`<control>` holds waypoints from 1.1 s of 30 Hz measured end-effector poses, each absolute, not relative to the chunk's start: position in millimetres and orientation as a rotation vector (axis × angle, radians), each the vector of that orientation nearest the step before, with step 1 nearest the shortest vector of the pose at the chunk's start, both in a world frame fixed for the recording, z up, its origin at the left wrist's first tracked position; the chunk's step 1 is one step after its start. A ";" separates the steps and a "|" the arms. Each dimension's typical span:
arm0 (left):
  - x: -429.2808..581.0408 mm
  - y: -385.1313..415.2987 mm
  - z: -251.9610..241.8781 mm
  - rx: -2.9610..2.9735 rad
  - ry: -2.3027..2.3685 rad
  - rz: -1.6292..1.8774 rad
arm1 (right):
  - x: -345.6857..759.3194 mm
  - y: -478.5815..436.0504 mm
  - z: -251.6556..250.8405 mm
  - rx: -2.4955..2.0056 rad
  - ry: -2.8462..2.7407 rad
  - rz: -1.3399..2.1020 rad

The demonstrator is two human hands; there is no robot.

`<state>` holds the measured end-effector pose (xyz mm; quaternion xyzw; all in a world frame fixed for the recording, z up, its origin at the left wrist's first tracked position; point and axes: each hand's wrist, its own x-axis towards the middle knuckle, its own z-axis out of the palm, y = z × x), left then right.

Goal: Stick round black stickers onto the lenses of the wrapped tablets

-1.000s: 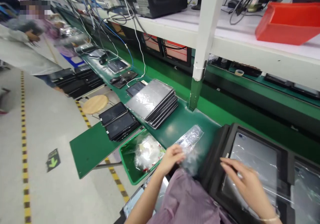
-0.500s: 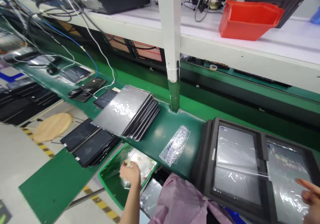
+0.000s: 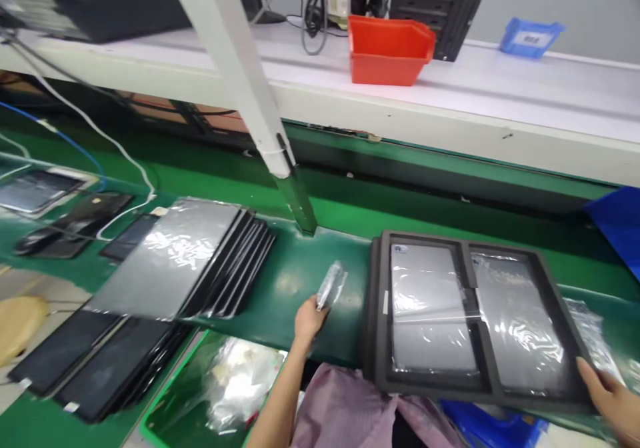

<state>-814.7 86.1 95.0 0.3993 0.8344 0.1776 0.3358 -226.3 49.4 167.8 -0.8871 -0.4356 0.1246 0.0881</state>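
- Clear plastic sleeve (image 3: 333, 287): flat on the bench (image 3: 290, 288) half a second ago, now pinched in the left hand (image 3: 309, 316), at six o'clock from the view's centre.
- Left hand: moved over from the green bin (image 3: 183, 388), at seven o'clock; fingers closed together on the sleeve's near end, forearm slanting toward one o'clock.
- Right hand (image 3: 606, 389): shifted off the tray's right-side tablet to the dark tray's (image 3: 435, 388) outer edge, at four o'clock; fingers point toward ten. I cannot tell whether they grip.
- Two wrapped tablets (image 3: 430, 288): both remain seated in the tray.
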 end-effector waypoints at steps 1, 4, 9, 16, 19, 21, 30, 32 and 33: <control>-819.5 83.0 102.2 1.044 2.141 0.507 | -220.0 48.9 163.1 -2.717 -1.259 0.395; -829.8 68.6 131.8 1.029 2.052 0.677 | -218.7 51.4 160.4 -2.776 -1.346 0.274; -817.2 47.8 175.2 0.730 1.449 1.129 | -291.5 93.5 201.4 -2.139 -1.701 -0.167; -732.1 51.7 199.0 0.764 0.627 1.328 | -445.1 187.4 225.5 -1.407 -2.592 0.157; -705.9 47.9 195.7 0.757 0.563 1.347 | -464.5 201.9 213.1 -1.425 -2.683 0.199; -695.8 42.8 189.4 0.747 0.610 1.351 | -465.4 200.7 212.0 -1.418 -2.694 0.194; -681.9 47.1 215.9 1.124 0.752 0.737 | -438.2 206.8 311.5 -1.033 -2.586 0.231; -677.7 52.5 225.8 1.215 0.780 0.734 | -431.3 231.3 309.0 -1.035 -2.565 0.287; -675.6 54.0 229.2 1.264 0.806 0.741 | -425.4 243.9 302.2 -1.102 -2.507 0.275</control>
